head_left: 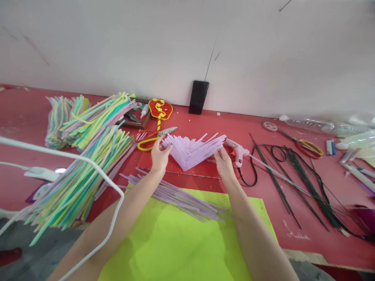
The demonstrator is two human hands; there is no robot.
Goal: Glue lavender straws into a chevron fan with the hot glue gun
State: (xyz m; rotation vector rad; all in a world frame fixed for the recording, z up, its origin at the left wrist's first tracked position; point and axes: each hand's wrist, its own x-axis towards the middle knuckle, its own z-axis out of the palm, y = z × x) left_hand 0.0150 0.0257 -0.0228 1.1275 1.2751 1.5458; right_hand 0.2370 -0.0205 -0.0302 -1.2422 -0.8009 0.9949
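Observation:
Between my two hands is a V-shaped piece of lilac strips (187, 154), woven along its middle with the point toward me. My left hand (161, 156) pinches its left end, thumb on top. The right end lies in the grip of my right hand (223, 160), whose fingers are partly hidden beneath it. Loose lilac strips (181, 199) lie nearer to me across a bright green sheet (187, 238). Just beyond my left hand are scissors with yellow handles (148, 143). A pink glue gun (238, 152) with a long clear stick rests right beside my right hand.
Bundles of pastel strips (88, 171) cover the left side, with a white cable (111, 183) arching in front. A black phone (199, 97) leans on the wall. Dark green stems (307, 183), more scissors (307, 147) and a plastic bottle (310, 125) lie on the right.

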